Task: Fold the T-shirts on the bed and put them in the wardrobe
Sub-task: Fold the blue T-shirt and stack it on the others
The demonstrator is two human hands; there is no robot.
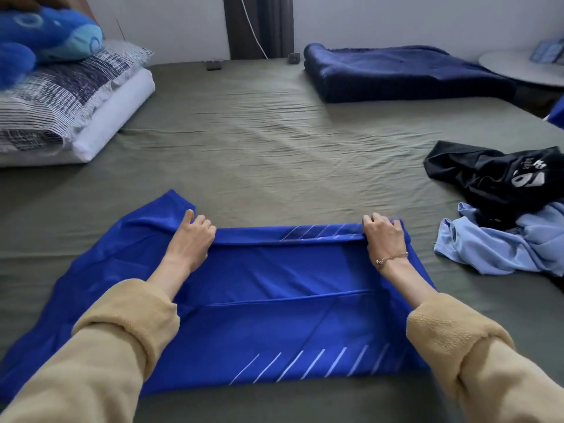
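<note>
I can read nothing here: the white print on the black shirt, at the right of the frame, is too crumpled to read.

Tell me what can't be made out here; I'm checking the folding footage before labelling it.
Head view only:
- Wardrobe: not in frame.
- Black T-shirt: print crumpled, unreadable; cut by right edge.
- Light blue T-shirt: partly under the black one.
- Fingers: tips curl into the royal blue T-shirt.

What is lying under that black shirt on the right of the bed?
The black shirt lies partly on a crumpled light blue shirt, whose lower part shows. How far the light blue shirt runs beneath it, and whether anything else lies there, is covered.
</note>
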